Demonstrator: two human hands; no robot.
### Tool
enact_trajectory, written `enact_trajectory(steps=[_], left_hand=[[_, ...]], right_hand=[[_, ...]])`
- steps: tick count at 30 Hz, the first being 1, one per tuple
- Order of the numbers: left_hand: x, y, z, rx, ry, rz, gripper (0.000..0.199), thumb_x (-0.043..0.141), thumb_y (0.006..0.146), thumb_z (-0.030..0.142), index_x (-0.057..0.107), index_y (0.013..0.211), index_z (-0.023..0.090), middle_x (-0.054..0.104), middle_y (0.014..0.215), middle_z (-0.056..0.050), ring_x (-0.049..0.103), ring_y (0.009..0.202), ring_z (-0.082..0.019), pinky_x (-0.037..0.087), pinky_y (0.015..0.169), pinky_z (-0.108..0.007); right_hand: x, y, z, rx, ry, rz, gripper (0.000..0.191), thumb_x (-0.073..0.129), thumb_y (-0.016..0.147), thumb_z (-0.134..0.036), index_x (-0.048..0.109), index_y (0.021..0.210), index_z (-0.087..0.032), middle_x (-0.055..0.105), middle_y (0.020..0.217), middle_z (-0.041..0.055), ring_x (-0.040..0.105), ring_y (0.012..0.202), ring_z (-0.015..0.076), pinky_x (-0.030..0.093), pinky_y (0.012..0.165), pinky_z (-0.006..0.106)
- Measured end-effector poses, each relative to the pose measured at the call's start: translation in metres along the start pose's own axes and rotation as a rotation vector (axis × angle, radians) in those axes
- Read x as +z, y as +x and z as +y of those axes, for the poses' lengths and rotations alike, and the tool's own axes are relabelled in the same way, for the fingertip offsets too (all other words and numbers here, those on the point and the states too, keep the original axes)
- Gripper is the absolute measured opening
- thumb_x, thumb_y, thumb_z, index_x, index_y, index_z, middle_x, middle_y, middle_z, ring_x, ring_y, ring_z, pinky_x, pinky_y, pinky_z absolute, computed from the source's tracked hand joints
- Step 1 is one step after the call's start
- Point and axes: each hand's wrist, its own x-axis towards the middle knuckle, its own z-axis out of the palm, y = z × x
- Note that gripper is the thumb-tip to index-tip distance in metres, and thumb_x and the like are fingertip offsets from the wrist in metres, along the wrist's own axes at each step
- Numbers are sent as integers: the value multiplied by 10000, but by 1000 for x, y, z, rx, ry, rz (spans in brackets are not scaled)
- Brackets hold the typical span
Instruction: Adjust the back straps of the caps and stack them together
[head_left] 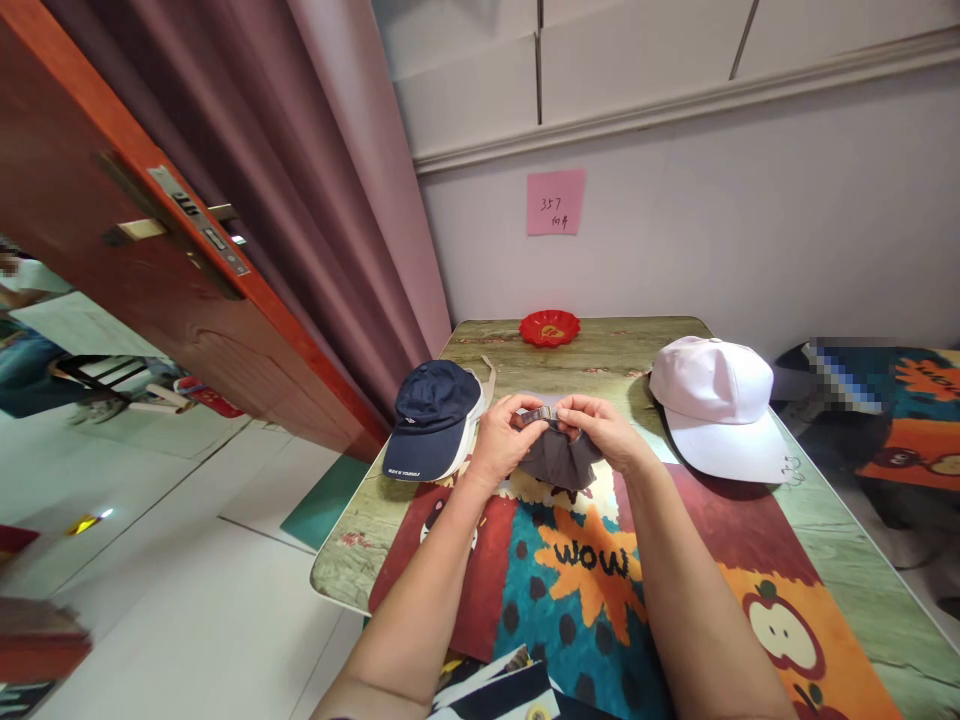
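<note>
A dark grey cap [559, 460] is held up over the colourful mat, its back strap and metal buckle uppermost. My left hand [507, 437] pinches the strap on the left side of the buckle. On the other side, my right hand [601, 428] pinches the strap close to the buckle. To the left lies a navy cap [433, 405] on top of a white one, of which only the edge shows. A white cap [716, 400] with metal rings on its brim sits to the right.
The wooden-patterned table [495, 345] carries a red scalloped dish [550, 328] at its back and a mat [540, 560] in front. A pink note [555, 202] is on the wall. An open door [187, 300] and curtain stand left; a person is far left.
</note>
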Motion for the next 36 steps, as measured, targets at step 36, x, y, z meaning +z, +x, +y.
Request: enact_trajectory(steps=[36], left_hand=[[-4,1,-11,-94,-210,92,279,865,635,280,769,871,165,722,869,-44,630,696,-120,494,653,-223]], right_hand=[[19,1,-1,-126,-80,-19,457,722,821,-498,630,1145,-190,638,726,-26,594,649,136,486,655,273]])
